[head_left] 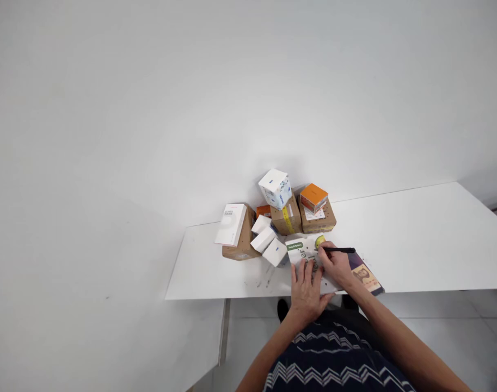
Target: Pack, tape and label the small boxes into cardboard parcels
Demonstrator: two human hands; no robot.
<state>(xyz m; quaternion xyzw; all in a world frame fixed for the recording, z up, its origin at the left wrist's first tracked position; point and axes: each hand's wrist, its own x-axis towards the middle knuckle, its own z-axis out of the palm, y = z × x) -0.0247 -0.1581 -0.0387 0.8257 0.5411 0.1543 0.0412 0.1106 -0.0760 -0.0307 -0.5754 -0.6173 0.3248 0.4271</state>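
A white printed packet with a green label lies on the table near its front edge. My left hand rests flat on it, fingers spread. My right hand pinches a black pen above the packet's right side, the pen lying nearly level and pointing left. Whether the tip touches the surface is hidden by my fingers. Partly under the packet and my right wrist is a dark purple book or magazine with a picture on its cover.
Behind the packet stand several brown cartons; a white patterned box and an orange box sit on top. Small white boxes and a white flat box are to the left. The white table meets the wall.
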